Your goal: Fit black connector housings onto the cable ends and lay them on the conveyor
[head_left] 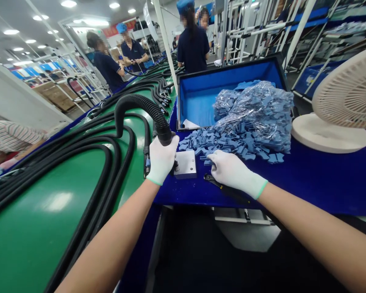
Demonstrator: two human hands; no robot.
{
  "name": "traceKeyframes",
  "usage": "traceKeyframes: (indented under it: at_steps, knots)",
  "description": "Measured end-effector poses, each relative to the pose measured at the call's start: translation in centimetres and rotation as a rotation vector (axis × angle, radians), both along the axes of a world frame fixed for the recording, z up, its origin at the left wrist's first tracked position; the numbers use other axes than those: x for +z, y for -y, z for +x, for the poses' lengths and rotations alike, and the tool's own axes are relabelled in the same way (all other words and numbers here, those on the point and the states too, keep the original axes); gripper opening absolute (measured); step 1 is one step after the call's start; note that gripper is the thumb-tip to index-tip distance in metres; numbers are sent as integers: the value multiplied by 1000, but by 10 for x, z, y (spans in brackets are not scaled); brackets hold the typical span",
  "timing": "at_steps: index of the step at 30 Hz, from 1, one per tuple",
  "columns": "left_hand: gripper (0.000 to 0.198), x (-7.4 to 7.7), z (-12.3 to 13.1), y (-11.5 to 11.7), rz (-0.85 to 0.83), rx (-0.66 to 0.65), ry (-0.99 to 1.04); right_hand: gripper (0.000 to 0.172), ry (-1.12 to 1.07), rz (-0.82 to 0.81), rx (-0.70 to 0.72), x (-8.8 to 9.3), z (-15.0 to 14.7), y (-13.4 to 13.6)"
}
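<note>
My left hand [162,159], in a white glove, is wrapped round the end of a black corrugated hose [143,105], beside a silver metal block [186,163] on the blue table. The hose arches up and over to the left. My right hand [228,170], also gloved, has its fingers pinched at the near edge of a pile of small blue plastic pieces [224,140]. A blue piece [208,162] shows at its fingertips. Just below that hand lies a black-handled tool [213,180], partly hidden by the hand and forearm.
A blue bin [198,97] and plastic bags of blue pieces [259,112] stand behind the pile. At right is a white fan [350,91]. Black hoses [110,150] cover the green conveyor [57,228] at left. Several people work farther back; another person's arm is at far left.
</note>
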State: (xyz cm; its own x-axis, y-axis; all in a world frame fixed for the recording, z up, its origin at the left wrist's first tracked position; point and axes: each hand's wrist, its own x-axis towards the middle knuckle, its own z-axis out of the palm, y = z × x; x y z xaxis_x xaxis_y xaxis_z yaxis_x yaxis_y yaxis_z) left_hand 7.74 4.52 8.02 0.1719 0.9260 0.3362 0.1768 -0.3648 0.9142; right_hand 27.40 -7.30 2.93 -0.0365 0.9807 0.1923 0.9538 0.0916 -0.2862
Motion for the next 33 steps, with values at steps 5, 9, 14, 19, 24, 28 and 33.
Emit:
traceKeyframes:
  at_steps: [5, 9, 14, 19, 24, 28, 33]
  knots:
    - [25, 2, -10, -2, -48, -177, 45, 29, -520, 42, 210, 23, -18, -21]
    - [23, 5, -19, -2, -10, -164, -39, 22, -808, -16, 257, 28, -39, -40]
    - [28, 3, -22, -7, -36, -160, -61, 16, -870, 68, 301, 17, -60, -63]
    - [32, 3, -19, -7, -88, -220, 4, 32, -859, -81, 288, 10, -62, -84]
    - [29, 7, -20, -7, -70, -266, 20, 40, -904, -178, 276, 9, -55, -93]
    - [51, -1, -69, -14, -266, -174, 16, 42, -859, -225, 352, 15, -46, -90]
    - [60, -22, -178, 3, -507, 10, -286, 30, -768, -197, 361, 16, -41, -87]
